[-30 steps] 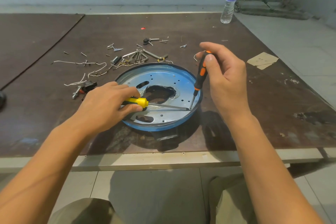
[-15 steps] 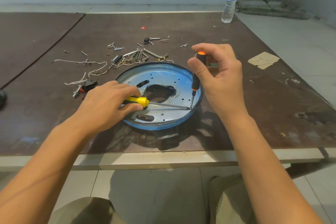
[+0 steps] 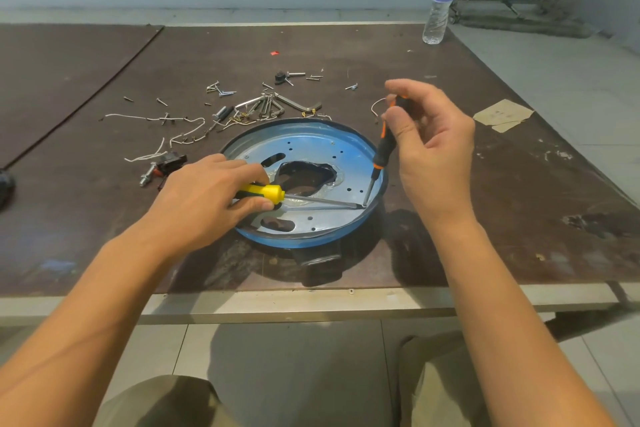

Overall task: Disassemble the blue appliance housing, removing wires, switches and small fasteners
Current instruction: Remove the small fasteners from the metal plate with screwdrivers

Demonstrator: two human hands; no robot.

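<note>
A round blue housing (image 3: 311, 146) lies flat near the table's front edge, with a jagged hole in its middle. My left hand (image 3: 204, 194) grips a yellow-handled screwdriver (image 3: 266, 193) lying almost flat across the housing, its tip at the right inner rim. My right hand (image 3: 429, 142) pinches the top of a black-and-orange screwdriver (image 3: 383, 149) that stands nearly upright, its tip meeting the same spot at the rim. White wires (image 3: 162, 135) and loose screws (image 3: 221, 90) lie behind the housing.
Hex keys (image 3: 277, 104) and a black switch part (image 3: 169, 163) sit among the removed pieces. A water bottle (image 3: 440, 0) stands at the far right corner. A paper scrap (image 3: 502, 114) lies to the right. The table's front edge (image 3: 311, 302) is close below the housing.
My right hand has turned on the black-and-orange screwdriver's top and its fingers have spread; the handle leans slightly more to the right. The left hand and yellow screwdriver stay put.
</note>
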